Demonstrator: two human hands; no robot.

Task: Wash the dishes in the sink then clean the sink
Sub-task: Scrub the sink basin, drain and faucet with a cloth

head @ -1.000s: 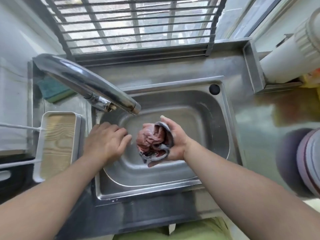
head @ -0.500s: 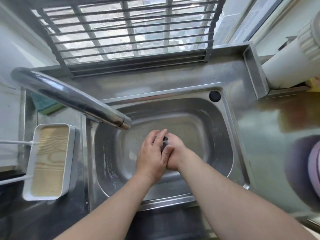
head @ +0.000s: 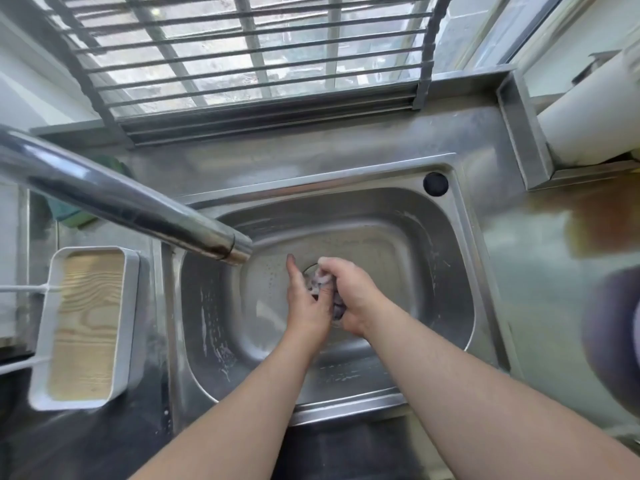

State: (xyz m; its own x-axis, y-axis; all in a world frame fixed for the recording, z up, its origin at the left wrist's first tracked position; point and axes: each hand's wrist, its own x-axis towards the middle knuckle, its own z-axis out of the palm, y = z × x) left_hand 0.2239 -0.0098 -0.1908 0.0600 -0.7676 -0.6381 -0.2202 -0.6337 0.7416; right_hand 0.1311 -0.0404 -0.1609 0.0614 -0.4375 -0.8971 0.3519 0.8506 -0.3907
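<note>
The steel sink (head: 433, 271) holds no dishes; soap streaks mark its left wall and front floor. Over the drain, my right hand (head: 353, 299) grips a crumpled purplish-grey cloth (head: 320, 284). My left hand (head: 306, 303) lies against the cloth from the left, fingers mostly straight and pressing on it. The cloth is largely hidden between both hands. The chrome faucet spout (head: 138, 209) reaches in from the upper left and ends just left of my hands; no water stream shows.
A white tray with a wooden bottom (head: 86, 327) sits left of the sink. A green sponge (head: 69, 213) lies behind the faucet. A white cylinder (head: 588, 123) rests at upper right; a blurred round object (head: 616, 334) sits on the right counter.
My left hand came from the sink's left rim onto the cloth, and both hands sank together toward the drain. The camera view shifted, so the faucet sits further left.
</note>
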